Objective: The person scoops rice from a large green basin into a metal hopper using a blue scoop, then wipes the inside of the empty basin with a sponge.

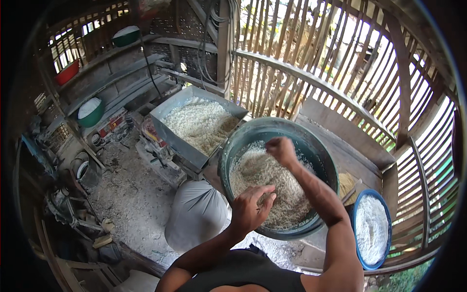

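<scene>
A large dark green tub (330,155) stands in front of me, part filled with coarse, off-white grainy material (284,187). Over its near left part is my left hand (253,207), palm down, with thumb and fingers apart and nothing seen in it. My right hand (282,150) hangs above the far side of the material, its fingers curled in; whatever they may hold is hidden. Left of the tub, a grey metal hopper (181,148) carries more of the same pale material (199,121).
A blue basin (359,243) of white powder (372,228) sits at the right. A grey, stuffed sack (194,211) stands below the hopper. Green basins (92,117) and a red one (67,72) rest at the left. A slatted wall (311,63) closes the far side.
</scene>
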Demonstrator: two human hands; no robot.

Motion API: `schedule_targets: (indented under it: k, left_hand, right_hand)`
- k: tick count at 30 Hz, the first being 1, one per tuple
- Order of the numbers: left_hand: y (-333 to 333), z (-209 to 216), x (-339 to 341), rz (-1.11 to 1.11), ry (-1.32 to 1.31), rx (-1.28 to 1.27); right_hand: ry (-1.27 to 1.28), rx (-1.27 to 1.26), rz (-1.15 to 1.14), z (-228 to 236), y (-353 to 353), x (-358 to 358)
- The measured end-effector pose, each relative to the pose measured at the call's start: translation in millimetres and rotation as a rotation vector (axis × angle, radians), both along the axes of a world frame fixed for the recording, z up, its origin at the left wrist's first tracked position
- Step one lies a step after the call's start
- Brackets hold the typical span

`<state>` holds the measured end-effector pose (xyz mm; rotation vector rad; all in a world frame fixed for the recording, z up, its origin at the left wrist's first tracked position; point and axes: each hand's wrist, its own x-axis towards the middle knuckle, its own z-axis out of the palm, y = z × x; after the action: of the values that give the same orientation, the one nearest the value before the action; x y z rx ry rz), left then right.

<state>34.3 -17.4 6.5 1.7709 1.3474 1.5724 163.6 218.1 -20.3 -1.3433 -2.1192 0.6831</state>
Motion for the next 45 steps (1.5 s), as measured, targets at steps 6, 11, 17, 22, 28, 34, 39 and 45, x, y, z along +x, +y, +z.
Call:
schedule_targets:
  k: [6,11,17,22,28,34,39,45]
  left_hand:
    - [2.9,3.8,-12.4,-0.123,-0.032,0.042]
    - [6.8,6.9,-14.7,-0.181,-0.018,0.029]
    - [5.6,6.4,-12.1,-0.184,0.009,0.04]
    - [4.0,7.5,-14.5,-0.207,0.005,0.041]
    - [3.0,10.7,-15.1,-0.262,0.009,0.028]
    - [9.9,16.0,-35.6,-0.234,0.015,0.002]
    - [24.7,16.9,-50.3,-0.067,0.04,0.02]
    - [27.3,5.2,-44.8,0.006,0.079,0.077]
  right_hand:
    - [-0.165,0.08,0.011,1.5,-4.6,83.5]
    - [-0.647,-0.033,-0.21,-9.1,-14.8,138.9]
    - [-0.589,-0.141,-0.341,-16.0,-40.1,121.8]
    - [-0.284,0.162,-0.148,19.5,-79.1,81.7]
    - [-0.465,0.042,-0.045,10.1,-77.1,80.1]
    - [-0.56,0.589,0.172,66.8,-104.1,60.4]
    - [-0.553,0.341,-0.209,78.5,-53.1,118.0]
    - [-0.392,0.025,-0.295,39.1,-53.8,153.8]
